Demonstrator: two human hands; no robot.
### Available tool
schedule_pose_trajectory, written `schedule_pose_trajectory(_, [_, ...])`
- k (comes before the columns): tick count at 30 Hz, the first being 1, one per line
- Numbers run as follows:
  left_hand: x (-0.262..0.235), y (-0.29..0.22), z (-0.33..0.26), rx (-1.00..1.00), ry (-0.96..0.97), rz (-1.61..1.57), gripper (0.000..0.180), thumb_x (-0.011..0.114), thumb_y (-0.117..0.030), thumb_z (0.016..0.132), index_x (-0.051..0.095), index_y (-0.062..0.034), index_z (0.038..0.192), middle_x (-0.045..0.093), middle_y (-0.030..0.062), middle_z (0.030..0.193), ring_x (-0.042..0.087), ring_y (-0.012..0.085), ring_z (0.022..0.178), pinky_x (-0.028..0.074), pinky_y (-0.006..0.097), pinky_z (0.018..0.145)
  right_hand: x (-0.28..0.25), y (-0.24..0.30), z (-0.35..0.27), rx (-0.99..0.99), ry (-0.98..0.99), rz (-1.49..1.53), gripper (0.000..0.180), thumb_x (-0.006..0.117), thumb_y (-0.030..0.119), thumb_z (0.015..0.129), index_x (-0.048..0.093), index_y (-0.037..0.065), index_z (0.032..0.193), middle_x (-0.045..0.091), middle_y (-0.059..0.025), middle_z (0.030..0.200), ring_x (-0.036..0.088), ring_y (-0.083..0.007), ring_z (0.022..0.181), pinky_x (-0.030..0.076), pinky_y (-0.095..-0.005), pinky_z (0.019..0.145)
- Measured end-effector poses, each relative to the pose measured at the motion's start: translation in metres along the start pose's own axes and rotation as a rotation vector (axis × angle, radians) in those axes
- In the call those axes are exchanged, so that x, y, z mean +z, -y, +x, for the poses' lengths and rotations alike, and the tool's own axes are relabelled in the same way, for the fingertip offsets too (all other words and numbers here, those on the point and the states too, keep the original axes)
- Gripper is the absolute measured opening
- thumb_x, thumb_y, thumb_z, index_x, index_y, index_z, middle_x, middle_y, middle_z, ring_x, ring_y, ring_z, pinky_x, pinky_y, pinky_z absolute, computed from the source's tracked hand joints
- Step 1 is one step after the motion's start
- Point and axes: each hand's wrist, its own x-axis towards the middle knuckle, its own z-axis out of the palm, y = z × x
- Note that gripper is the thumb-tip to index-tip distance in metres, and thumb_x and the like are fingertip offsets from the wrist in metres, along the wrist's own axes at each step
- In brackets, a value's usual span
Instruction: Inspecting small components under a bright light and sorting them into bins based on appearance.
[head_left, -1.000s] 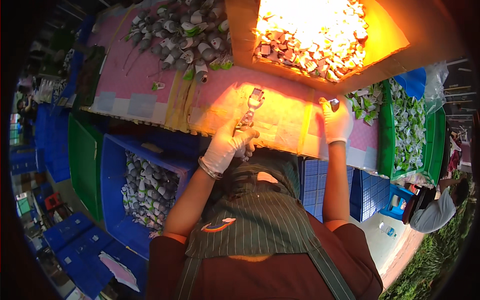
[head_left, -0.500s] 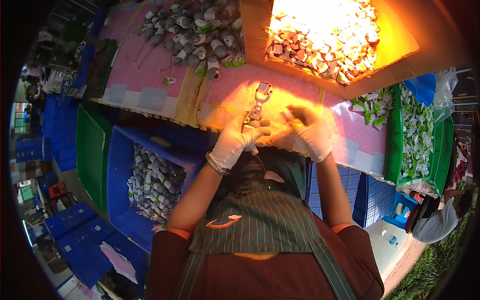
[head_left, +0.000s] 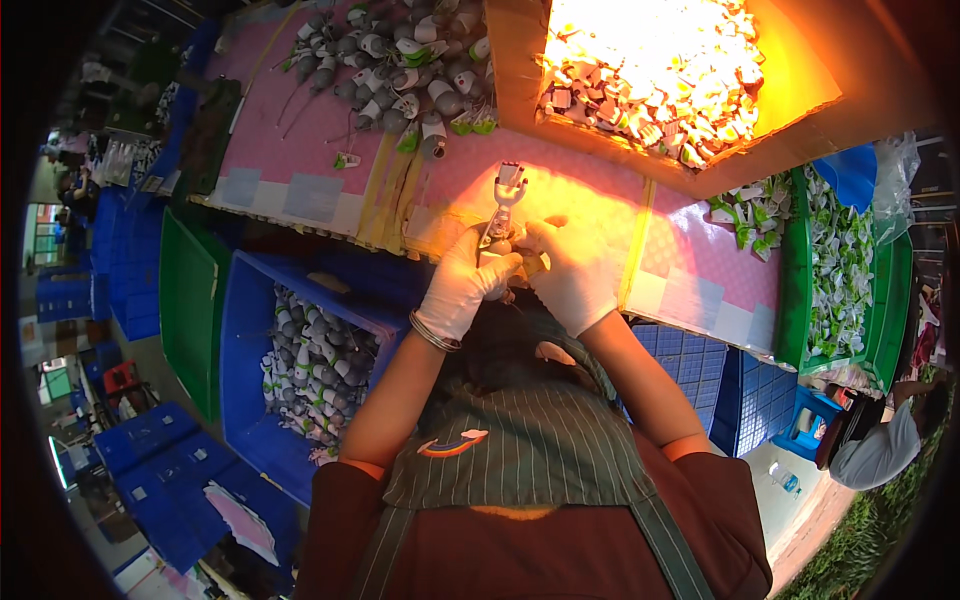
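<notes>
In front of my apron, my left hand (head_left: 466, 283), in a pale glove, is closed round the lower part of a small pale piece with a forked top (head_left: 508, 185). The fork stands up above the fingers under bright light. My right hand (head_left: 572, 278), gloved too, is closed, its fingertips against the piece beside the left fingers. Whether it pinches a separate small part there is hidden by the fingers and glare. Beyond the hands lies the pink-topped table (head_left: 590, 180).
Grey-and-white bulb-shaped pieces (head_left: 400, 75) with green parts are heaped on the far left of the table. A cardboard box (head_left: 665, 170) of small parts stands at the back. A blue bin (head_left: 235, 380) of bulb pieces sits left, and a green crate (head_left: 795, 280) of green-and-white parts right.
My right hand has come in from the right and now meets my left hand at the forked piece. The piece has shifted slightly left.
</notes>
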Motion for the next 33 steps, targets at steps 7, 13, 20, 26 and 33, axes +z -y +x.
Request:
schedule_pose_trajectory(7, [0.005,-0.005,0.001,0.09,-0.058,0.12,0.035,0.068,-0.003,0.082,0.052,-0.0035,0.113,0.058,0.0001,0.093,0.057,0.0069,0.075,0.049,0.021,0.064,0.001,-0.003,-0.002,0.487,0.167,0.476,0.02,0.062,0.003,0.087,0.066,0.002,0.107,0.069,-0.0059,0.091,0.063,-0.0102,0.078,0.051,-0.0249,0.067])
schedule_pose_trajectory(13, [0.004,0.003,0.008,0.057,-0.123,0.034,0.034,0.069,-0.002,0.082,0.053,-0.0033,0.111,0.058,0.0012,0.092,0.057,0.0079,0.073,0.05,0.021,0.063,0.003,0.01,0.001,0.54,0.125,0.613,0.018,0.059,0.003,0.089,0.065,0.001,0.106,0.067,-0.0084,0.086,0.062,-0.0091,0.076,0.051,-0.0237,0.068])
schedule_pose_trajectory(20, [0.003,0.013,0.016,0.089,-0.124,-0.042,0.026,0.065,-0.005,0.088,0.053,-0.0038,0.111,0.058,0.0004,0.087,0.054,0.0062,0.066,0.046,0.019,0.055,0.008,0.014,-0.006,0.181,0.019,0.332,0.023,0.059,-0.004,0.082,0.063,-0.001,0.104,0.065,-0.0127,0.092,0.063,-0.0205,0.085,0.051,-0.0303,0.077])
schedule_pose_trajectory(26, [0.011,0.008,0.015,0.02,-0.136,-0.287,0.02,0.066,-0.01,0.087,0.057,-0.0081,0.105,0.055,-0.0055,0.079,0.049,0.0027,0.058,0.038,0.016,0.051,0.017,0.007,-0.002,0.409,-0.072,0.464,0.022,0.058,-0.006,0.081,0.063,0.0,0.102,0.064,-0.0142,0.093,0.064,-0.022,0.085,0.051,-0.0308,0.076])
schedule_pose_trajectory(33, [0.009,0.0,0.012,0.021,-0.045,-0.198,0.018,0.069,-0.012,0.086,0.059,-0.0096,0.101,0.06,-0.0048,0.082,0.045,0.0012,0.055,0.034,0.016,0.047,0.008,-0.008,0.003,0.373,0.089,0.416,0.02,0.057,0.0,0.087,0.063,0.0,0.106,0.066,-0.0114,0.092,0.063,-0.0172,0.082,0.051,-0.0291,0.073])
